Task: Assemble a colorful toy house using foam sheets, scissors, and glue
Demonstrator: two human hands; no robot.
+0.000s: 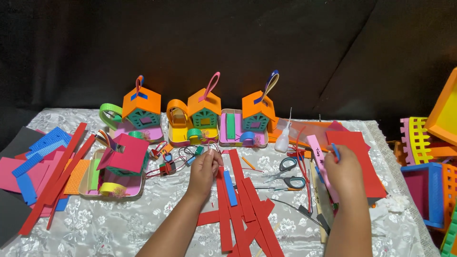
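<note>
With the left hand (203,172) pinching a long red foam strip (222,209) mid-table and the right hand (343,172) gripping a small blue piece (335,152) near the right edge, steady, square alignment seems key.

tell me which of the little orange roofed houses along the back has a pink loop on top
The middle house: its loop handle is pink, while the left house and right house carry blue-toned loops.

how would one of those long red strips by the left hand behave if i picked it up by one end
The red strips look thin, flat and long, so one would probably droop and feel very light. Overlapping in a loose pile, neighbours may shift as the left hand lifts one.
</note>
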